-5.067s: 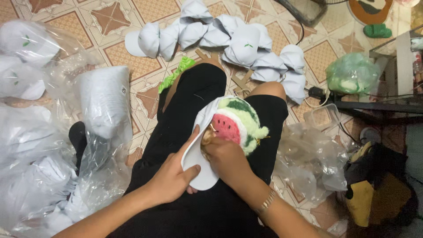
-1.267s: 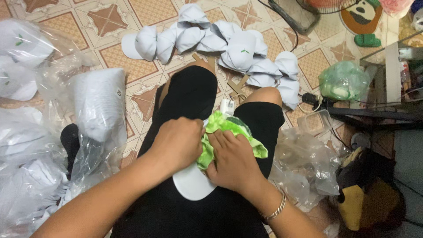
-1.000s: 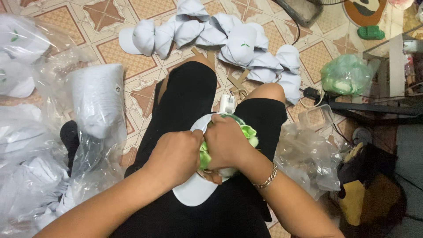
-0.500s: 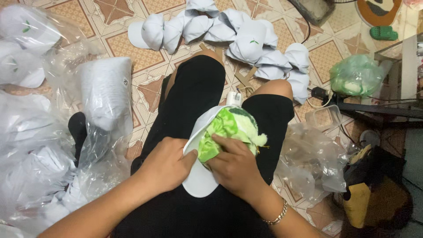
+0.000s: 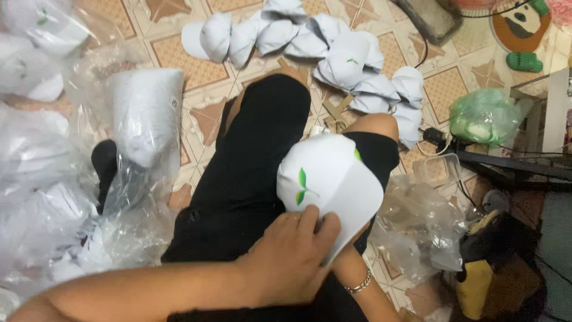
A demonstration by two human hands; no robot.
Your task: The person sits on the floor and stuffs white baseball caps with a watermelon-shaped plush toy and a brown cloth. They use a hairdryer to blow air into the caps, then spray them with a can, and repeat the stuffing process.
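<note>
A white cap [image 5: 333,173] with a small green leaf emblem on its front lies on my lap, crown up, over my black trousers. My left hand [image 5: 289,256] grips its brim from below left, fingers pressed on the white fabric. My right hand [image 5: 350,262] is mostly hidden under the brim and holds the cap from beneath; only the wrist with a thin bracelet shows. A sliver of green stuffing [image 5: 357,154] peeks out at the cap's far edge.
A row of white caps [image 5: 310,42] lies on the tiled floor ahead. Clear plastic bags holding white caps [image 5: 143,113] pile up at the left. A green plastic bag [image 5: 482,116], crumpled clear plastic [image 5: 417,226] and dark cables sit at the right.
The cap was turned over. Its open inside with the green stuffing faced up before; now the crown with the leaf emblem faces up and the stuffing is almost hidden.
</note>
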